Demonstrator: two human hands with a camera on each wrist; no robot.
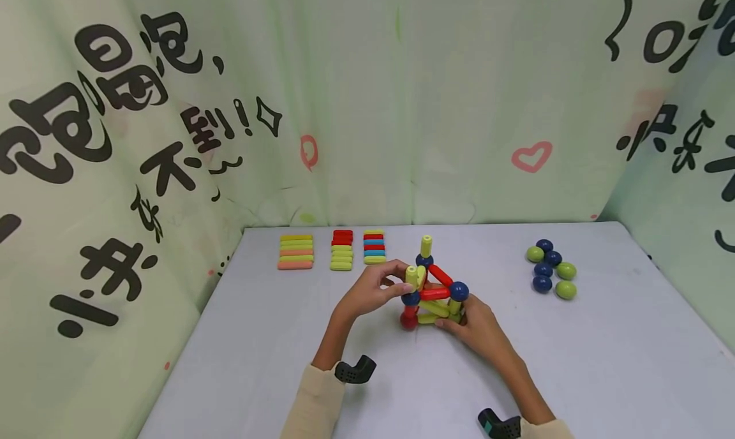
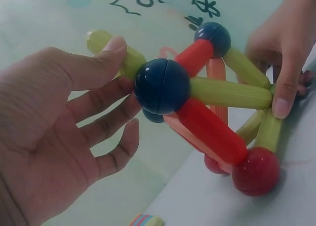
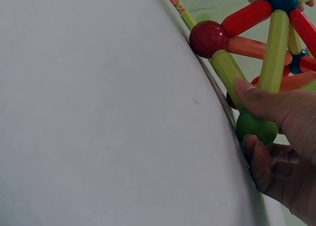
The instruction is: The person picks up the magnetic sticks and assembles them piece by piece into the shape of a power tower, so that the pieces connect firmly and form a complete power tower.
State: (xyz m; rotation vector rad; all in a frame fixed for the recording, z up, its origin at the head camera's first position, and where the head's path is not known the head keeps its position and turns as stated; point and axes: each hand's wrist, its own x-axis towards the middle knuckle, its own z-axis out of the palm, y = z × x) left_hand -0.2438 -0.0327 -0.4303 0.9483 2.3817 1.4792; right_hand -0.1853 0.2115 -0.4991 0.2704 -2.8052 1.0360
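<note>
A frame of magnetic rods and balls stands on the table, with a red ball (image 1: 409, 321) at its lower left and a blue ball (image 1: 459, 291) at its upper right. My left hand (image 1: 370, 291) pinches a yellow-green rod (image 2: 98, 41) between thumb and fingers. That rod sticks out from another blue ball (image 2: 163, 86) on the frame's near top corner. At the lower right corner my right hand (image 1: 482, 329) grips the frame, its thumb on a yellow-green rod (image 3: 228, 70) and its fingers about a green ball (image 3: 256, 127). A further yellow-green rod (image 1: 426, 245) rises from the rear blue ball.
Three rows of loose rods lie at the back left: a yellow and orange row (image 1: 296, 252), a red and yellow-green row (image 1: 342, 251) and a mixed row (image 1: 374, 247). Several blue and green balls (image 1: 542, 283) sit to the right. A printed curtain (image 1: 459, 107) hangs behind the table.
</note>
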